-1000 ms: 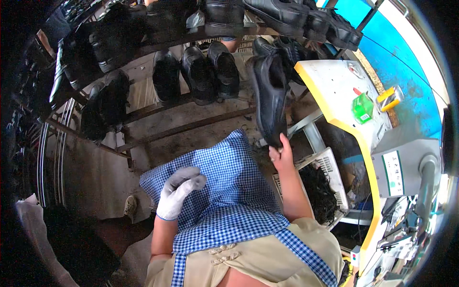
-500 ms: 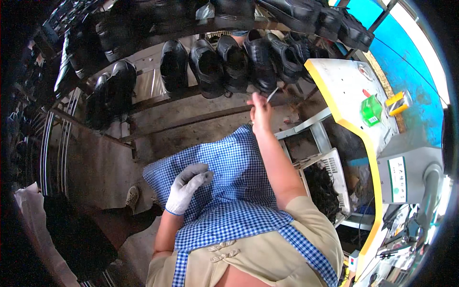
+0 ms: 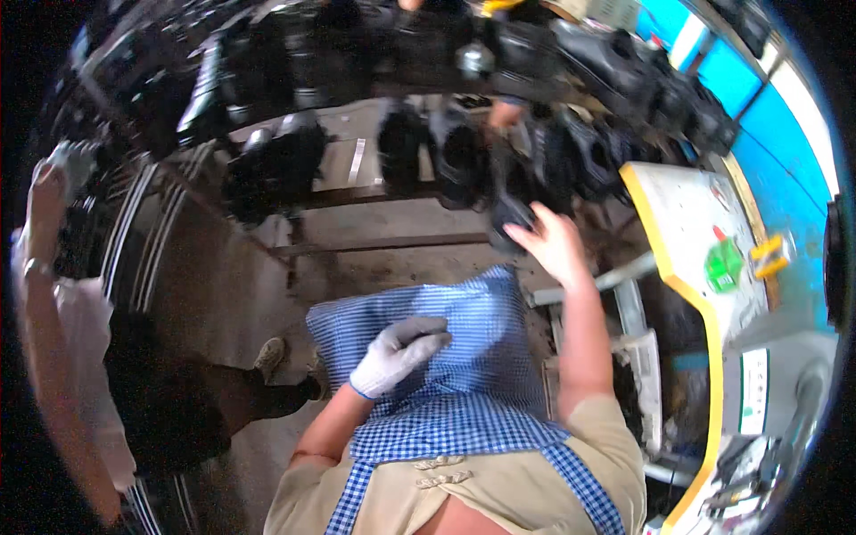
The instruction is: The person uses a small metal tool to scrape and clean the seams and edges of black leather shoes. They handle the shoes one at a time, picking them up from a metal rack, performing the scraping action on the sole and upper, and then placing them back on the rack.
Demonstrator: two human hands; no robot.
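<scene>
My bare right hand (image 3: 555, 245) is closed on the toe end of a black shoe (image 3: 510, 209) at the lower shelf, with thumb and fingers about it. The shoe tilts out past the front of the row, toe toward me. My left hand (image 3: 401, 357), in a white and grey knit glove, rests over the blue checked apron (image 3: 464, 432) on my lap. Its fingers curl in toward the thumb, and I see nothing between them. Other black shoes (image 3: 459, 160) stand beside the held one, blurred by motion.
More black shoes (image 3: 615, 67) line the upper shelf. At right stands a yellow-edged white table (image 3: 687, 214) with a green container (image 3: 723, 266) and a yellow item (image 3: 771, 256). A white crate (image 3: 654, 383) sits below it. At left another person's arm (image 3: 45, 209) reaches toward the rack.
My right hand has taken hold of a shoe and tipped it outward; a thin white strip near that hand no longer shows. The view has shifted, and another person's arm has appeared at left.
</scene>
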